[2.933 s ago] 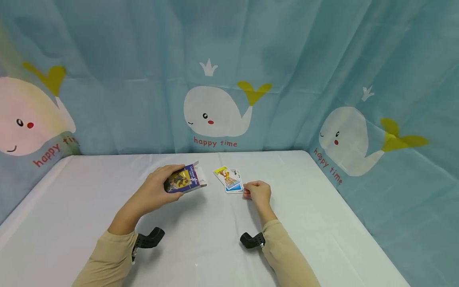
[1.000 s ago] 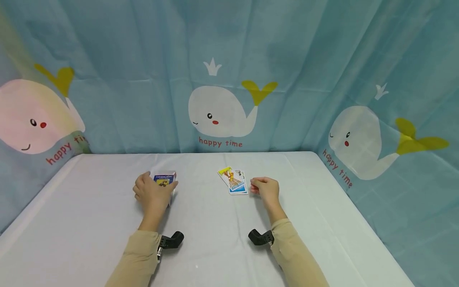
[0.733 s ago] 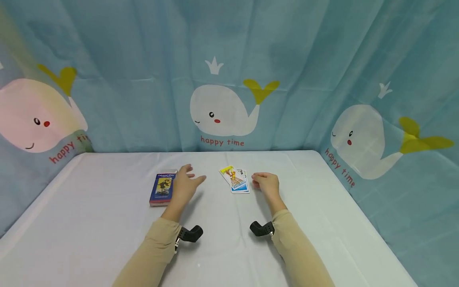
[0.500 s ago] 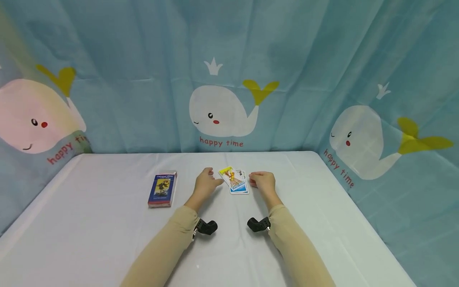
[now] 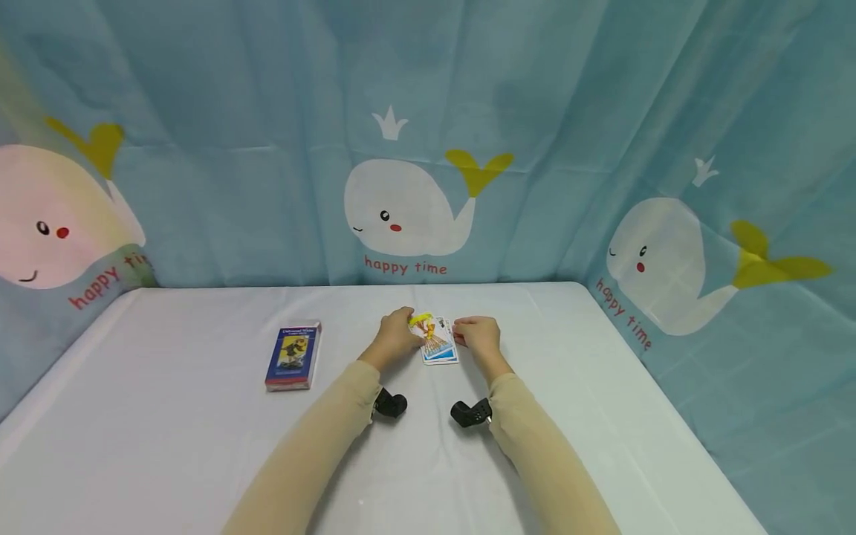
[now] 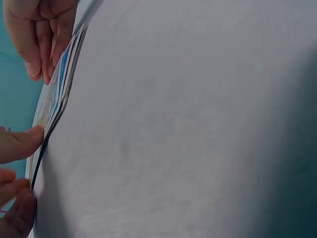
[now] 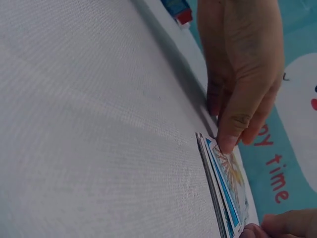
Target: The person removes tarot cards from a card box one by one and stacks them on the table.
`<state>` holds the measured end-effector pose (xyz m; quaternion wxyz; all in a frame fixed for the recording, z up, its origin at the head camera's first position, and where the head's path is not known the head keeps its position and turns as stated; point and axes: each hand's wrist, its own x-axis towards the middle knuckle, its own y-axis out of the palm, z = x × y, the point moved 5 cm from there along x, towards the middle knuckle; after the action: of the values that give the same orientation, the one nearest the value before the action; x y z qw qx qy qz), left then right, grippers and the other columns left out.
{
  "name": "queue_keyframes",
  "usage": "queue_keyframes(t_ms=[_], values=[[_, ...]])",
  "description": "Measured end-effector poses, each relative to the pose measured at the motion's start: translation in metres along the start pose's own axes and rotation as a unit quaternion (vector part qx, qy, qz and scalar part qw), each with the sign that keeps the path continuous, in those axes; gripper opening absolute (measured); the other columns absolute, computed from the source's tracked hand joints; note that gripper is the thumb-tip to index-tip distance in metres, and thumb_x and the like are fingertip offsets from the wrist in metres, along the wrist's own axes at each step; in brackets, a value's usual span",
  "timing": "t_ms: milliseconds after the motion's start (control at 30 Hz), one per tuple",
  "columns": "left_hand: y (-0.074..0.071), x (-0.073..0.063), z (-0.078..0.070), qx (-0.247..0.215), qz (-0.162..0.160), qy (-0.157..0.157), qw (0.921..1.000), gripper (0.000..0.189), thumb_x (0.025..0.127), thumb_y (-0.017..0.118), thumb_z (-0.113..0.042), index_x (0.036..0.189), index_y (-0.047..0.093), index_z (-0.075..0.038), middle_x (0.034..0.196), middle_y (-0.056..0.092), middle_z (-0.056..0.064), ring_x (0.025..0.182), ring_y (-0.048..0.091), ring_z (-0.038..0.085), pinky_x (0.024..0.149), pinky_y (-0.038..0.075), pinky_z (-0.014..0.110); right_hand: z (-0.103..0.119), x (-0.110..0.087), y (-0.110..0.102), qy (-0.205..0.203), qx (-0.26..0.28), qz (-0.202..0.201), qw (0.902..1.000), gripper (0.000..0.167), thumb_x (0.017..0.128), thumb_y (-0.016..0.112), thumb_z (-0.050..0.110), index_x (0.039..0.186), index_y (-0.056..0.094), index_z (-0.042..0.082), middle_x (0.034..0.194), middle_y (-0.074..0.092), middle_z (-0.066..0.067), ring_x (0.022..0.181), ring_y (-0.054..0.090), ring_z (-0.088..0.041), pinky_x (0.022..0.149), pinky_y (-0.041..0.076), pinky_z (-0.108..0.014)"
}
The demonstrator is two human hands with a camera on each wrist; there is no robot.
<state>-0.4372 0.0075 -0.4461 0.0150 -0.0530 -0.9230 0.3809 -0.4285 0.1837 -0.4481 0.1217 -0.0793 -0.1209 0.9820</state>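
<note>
A small stack of tarot cards [image 5: 438, 346] lies slightly fanned on the white table, the top one showing a yellow-and-orange picture above blue-bordered cards. My left hand [image 5: 393, 339] pinches the stack at its left end, thumb on top. In the left wrist view that end of the cards [image 6: 59, 94] is bent up a little off the cloth. My right hand [image 5: 483, 340] is at the right edge of the stack, its fingers [image 6: 42, 54] loosely bent with the fingertips right at the cards. In the right wrist view, the left thumb [image 7: 233, 134] presses the top card.
A blue tarot card box [image 5: 294, 355] with a yellow picture lies flat to the left of my left hand. The white tablecloth [image 5: 588, 446] ends at a blue curtain [image 5: 267, 193] printed with whales.
My left hand has set the card box down on the left, let go of it, moved right and taken hold of the cards' left end. My right hand has stayed near their right edge.
</note>
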Motion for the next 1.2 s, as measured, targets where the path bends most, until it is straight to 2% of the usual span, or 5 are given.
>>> queue_keyframes(t_ms=[367, 567, 667, 1033, 1200], values=[[0.000, 0.004, -0.006, 0.000, 0.063, 0.036, 0.9974, 0.071, 0.085, 0.076, -0.012, 0.148, 0.044, -0.006, 0.149, 0.051, 0.015, 0.139, 0.041, 0.037, 0.117, 0.031, 0.049, 0.001, -0.004, 0.003, -0.016, -0.012, -0.008, 0.9998, 0.020, 0.086, 0.069, -0.002, 0.103, 0.074, -0.009, 0.105, 0.073, -0.024, 0.070, 0.068, -0.009, 0.067, 0.058, -0.023], [-0.007, -0.004, 0.000, -0.076, -0.012, -0.051, 0.9958, 0.070, 0.084, 0.069, -0.007, 0.147, 0.040, 0.005, 0.144, 0.052, 0.025, 0.134, 0.049, 0.039, 0.110, 0.042, 0.046, -0.001, -0.008, 0.001, -0.005, -0.019, -0.005, 0.9998, 0.019, 0.087, 0.069, 0.000, 0.104, 0.074, -0.007, 0.105, 0.073, -0.022, 0.074, 0.068, -0.011, 0.073, 0.059, -0.027], [-0.004, -0.006, 0.000, -0.103, -0.008, -0.071, 0.9921, 0.066, 0.086, 0.067, -0.008, 0.145, 0.041, 0.007, 0.138, 0.056, 0.025, 0.127, 0.055, 0.038, 0.104, 0.047, 0.044, 0.000, -0.007, 0.002, -0.010, -0.024, -0.005, 0.9996, 0.019, 0.087, 0.069, 0.001, 0.104, 0.075, -0.006, 0.105, 0.074, -0.022, 0.074, 0.068, -0.010, 0.072, 0.059, -0.026], [0.002, -0.011, -0.005, -0.157, 0.013, -0.063, 0.9855, 0.063, 0.087, 0.066, -0.006, 0.145, 0.044, 0.002, 0.141, 0.054, 0.023, 0.130, 0.054, 0.036, 0.106, 0.046, 0.044, 0.001, -0.008, 0.005, -0.010, -0.042, 0.004, 0.9990, 0.019, 0.088, 0.068, 0.003, 0.104, 0.075, -0.004, 0.106, 0.074, -0.020, 0.075, 0.069, -0.012, 0.070, 0.058, -0.024], [0.000, -0.016, 0.000, -0.075, 0.082, -0.007, 0.9938, 0.090, 0.079, 0.081, -0.014, 0.153, 0.032, -0.001, 0.153, 0.042, 0.021, 0.140, 0.044, 0.036, 0.115, 0.036, 0.048, 0.001, -0.012, -0.003, -0.013, -0.056, 0.035, 0.9977, 0.028, 0.086, 0.071, 0.004, 0.113, 0.071, -0.004, 0.114, 0.071, -0.020, 0.096, 0.070, -0.023, 0.080, 0.059, -0.029]])
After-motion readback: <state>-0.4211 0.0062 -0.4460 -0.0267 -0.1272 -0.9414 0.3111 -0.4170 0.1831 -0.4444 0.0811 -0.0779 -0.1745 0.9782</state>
